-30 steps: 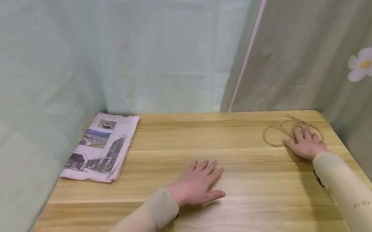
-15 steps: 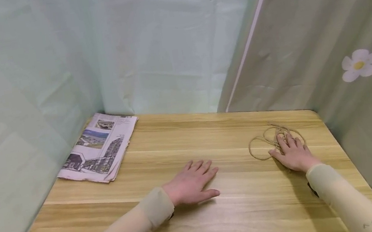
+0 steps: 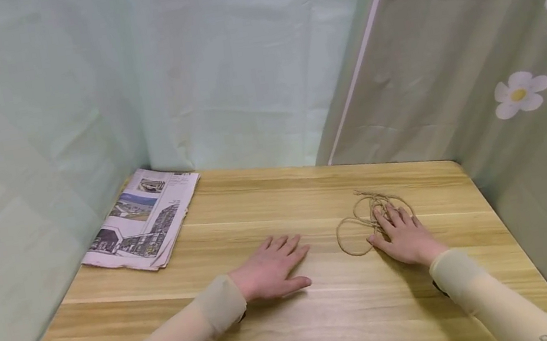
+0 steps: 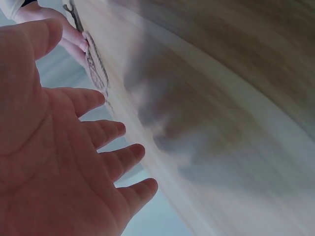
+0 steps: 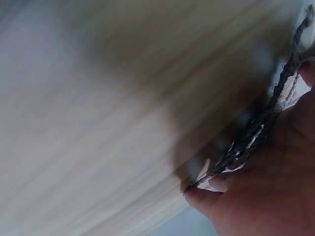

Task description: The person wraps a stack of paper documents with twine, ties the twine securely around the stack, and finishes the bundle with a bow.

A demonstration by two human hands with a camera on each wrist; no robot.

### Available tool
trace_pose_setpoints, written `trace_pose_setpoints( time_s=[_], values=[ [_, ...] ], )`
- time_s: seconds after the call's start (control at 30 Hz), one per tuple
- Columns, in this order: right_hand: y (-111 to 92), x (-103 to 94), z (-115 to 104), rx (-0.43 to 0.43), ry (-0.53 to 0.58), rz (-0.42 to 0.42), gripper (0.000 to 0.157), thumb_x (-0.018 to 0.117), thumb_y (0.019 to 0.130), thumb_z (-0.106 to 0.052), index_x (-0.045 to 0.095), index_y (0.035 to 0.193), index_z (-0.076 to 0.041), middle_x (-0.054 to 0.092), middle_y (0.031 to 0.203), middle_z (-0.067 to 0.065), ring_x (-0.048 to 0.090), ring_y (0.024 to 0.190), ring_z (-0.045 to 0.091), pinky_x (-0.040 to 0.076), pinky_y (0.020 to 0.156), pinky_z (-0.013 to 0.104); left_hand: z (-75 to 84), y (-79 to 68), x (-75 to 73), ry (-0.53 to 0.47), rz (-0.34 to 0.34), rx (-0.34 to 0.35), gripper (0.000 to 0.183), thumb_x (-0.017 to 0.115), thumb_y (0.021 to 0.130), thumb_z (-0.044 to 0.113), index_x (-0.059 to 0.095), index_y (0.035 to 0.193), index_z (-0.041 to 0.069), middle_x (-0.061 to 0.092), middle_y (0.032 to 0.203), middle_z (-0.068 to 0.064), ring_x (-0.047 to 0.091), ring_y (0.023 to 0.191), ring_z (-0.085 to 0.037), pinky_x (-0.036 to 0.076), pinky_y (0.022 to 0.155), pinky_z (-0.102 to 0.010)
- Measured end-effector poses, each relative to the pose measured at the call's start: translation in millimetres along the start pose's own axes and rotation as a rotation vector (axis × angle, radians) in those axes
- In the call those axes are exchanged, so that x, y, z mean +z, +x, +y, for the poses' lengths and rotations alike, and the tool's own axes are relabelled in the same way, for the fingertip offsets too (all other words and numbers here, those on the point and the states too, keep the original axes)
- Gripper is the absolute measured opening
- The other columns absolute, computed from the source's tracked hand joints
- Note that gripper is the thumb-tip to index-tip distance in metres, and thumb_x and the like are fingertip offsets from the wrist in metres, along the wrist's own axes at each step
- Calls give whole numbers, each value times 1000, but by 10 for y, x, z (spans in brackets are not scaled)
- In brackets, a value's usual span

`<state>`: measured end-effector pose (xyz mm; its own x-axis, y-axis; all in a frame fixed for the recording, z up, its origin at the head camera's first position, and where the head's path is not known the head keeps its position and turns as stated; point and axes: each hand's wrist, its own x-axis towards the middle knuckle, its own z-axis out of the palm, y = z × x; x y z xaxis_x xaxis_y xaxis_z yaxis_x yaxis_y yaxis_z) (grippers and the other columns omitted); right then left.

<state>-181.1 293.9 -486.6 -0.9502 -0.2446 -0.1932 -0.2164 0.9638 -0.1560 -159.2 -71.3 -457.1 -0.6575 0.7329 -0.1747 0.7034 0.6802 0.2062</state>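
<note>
A loose tangle of brown twine (image 3: 376, 201) lies on the wooden table (image 3: 267, 195), right of the middle, with one wide loop spreading leftward. My right hand (image 3: 409, 241) rests on its near side, fingers extended and pressing it to the tabletop. The right wrist view shows the twine (image 5: 246, 140) under the fingers of that hand (image 5: 280, 182). My left hand (image 3: 269, 269) is palm down over the table's middle with spread fingers, holding nothing. In the left wrist view its bare palm (image 4: 54, 152) faces the wood, and a shadow falls beneath.
At the table's back left corner lies a folded newspaper (image 3: 139, 224) with printed pictures. Pale curtains (image 3: 231, 70) hang behind and to the left, and a grey-brown curtain with white flowers (image 3: 518, 95) hangs on the right side.
My right hand has slid the twine leftward across the table, from near the right edge toward the middle. The left hand stays in nearly the same place. The head view has shifted slightly.
</note>
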Motion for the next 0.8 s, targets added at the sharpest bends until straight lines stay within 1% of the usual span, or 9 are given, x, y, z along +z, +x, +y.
trace_pose_setpoints(
  time_s=[0.17, 0.3, 0.4, 0.5, 0.6, 0.67, 0.73, 0.8],
  values=[
    [-2, 31, -321, -74, -24, 10, 80, 36, 101, -63, 18, 160, -13, 8, 163, 23, 8, 144, 50, 11, 113, 68, -83, -48, -1, -17, 8, 0, 78, 39, 99, 65, 27, 158, 16, 18, 163, -12, 15, 148, -35, 13, 118, -56],
    [4, 56, -592, -147, -53, 16, 79, 37, 100, -65, 18, 160, -17, 8, 164, 19, 10, 146, 46, 12, 115, 64, -191, -96, -22, -27, 14, -23, 79, 41, 99, 64, 26, 158, 14, 17, 163, -13, 14, 148, -36, 13, 118, -57],
    [26, 65, -783, -194, -90, 20, 80, 36, 99, -67, 18, 160, -20, 9, 164, 17, 11, 146, 45, 14, 116, 62, -276, -130, -34, -13, 26, -51, 79, 42, 99, 63, 27, 158, 12, 18, 163, -14, 15, 148, -36, 14, 117, -57],
    [68, 102, -939, -233, -122, 22, 80, 35, 98, -69, 19, 160, -22, 10, 164, 15, 12, 147, 42, 15, 116, 60, -327, -159, -43, 8, 36, -59, 77, 45, 99, 60, 28, 158, 12, 20, 163, -14, 17, 147, -37, 15, 117, -58],
    [117, 155, -1066, -267, -114, 15, 81, 35, 97, -71, 19, 160, -23, 10, 165, 13, 11, 147, 40, 15, 116, 60, -330, -181, -43, 22, 32, -20, 73, 46, 100, 55, 28, 158, 13, 22, 162, -13, 19, 146, -37, 17, 117, -57],
    [142, 195, -1126, -288, -109, 14, 82, 34, 96, -73, 18, 160, -25, 9, 165, 12, 10, 148, 39, 15, 116, 60, -308, -191, -39, 29, 11, 20, 69, 45, 102, 52, 29, 158, 14, 22, 162, -12, 20, 146, -37, 17, 117, -57],
    [153, 221, -1164, -311, -96, 22, 83, 34, 95, -74, 19, 160, -25, 10, 165, 12, 10, 148, 39, 15, 116, 60, -278, -200, -29, 40, -8, 56, 64, 44, 103, 48, 31, 157, 14, 24, 162, -11, 20, 146, -37, 19, 117, -56],
    [142, 231, -1171, -341, -87, 33, 84, 34, 95, -75, 19, 160, -24, 10, 165, 12, 11, 148, 39, 15, 116, 60, -250, -209, -13, 55, -23, 76, 60, 44, 104, 45, 35, 155, 14, 26, 161, -10, 22, 146, -37, 20, 116, -57]
  ],
)
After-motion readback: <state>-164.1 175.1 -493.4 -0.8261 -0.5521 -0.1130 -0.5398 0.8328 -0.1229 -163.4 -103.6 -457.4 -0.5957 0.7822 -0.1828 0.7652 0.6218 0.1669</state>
